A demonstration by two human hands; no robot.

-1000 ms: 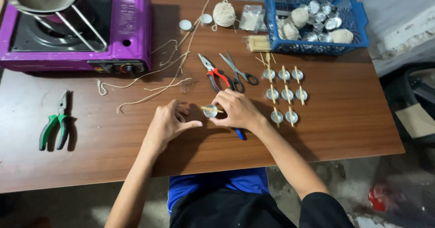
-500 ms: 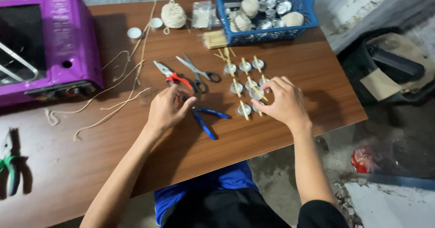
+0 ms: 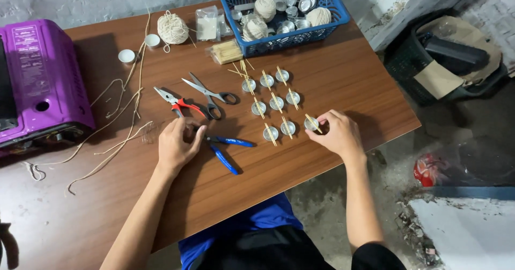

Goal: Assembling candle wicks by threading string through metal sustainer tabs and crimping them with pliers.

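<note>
- The right hand point(image 3: 337, 135) rests on the wooden table point(image 3: 332, 82) near its front right edge. The fingers are curled, with thumb and fingertips closed on a small metal cup point(image 3: 311, 123) that has a thin wooden stick lying across its rim.
- The held cup sits on the table surface at the right end of the bottom row of a grid of similar metal cups point(image 3: 276, 102), each with a stick across it. The grid lies just in front of the blue basket point(image 3: 327, 26).
- The left hand point(image 3: 177, 144) lies palm down on the table, fingers loosely bent. Its fingertips rest on or just beside the blue-handled pliers point(image 3: 225, 149); a firm grip cannot be confirmed.
- The red-handled pliers point(image 3: 177, 104) lie just beyond the left hand. The scissors point(image 3: 209, 94) lie beside them, to the right.
- The blue basket stands at the far edge of the table and contains more metal cups and balls of twine.
- A bundle of wooden sticks point(image 3: 226, 51) lies just left of the basket, next to a clear bag point(image 3: 206, 24).
- A ball of twine point(image 3: 173, 28) sits at the far edge, with cut lengths of string point(image 3: 115, 136) trailing across the left part of the table.
- A purple portable stove point(image 3: 45, 82) occupies the left end of the table.
</note>
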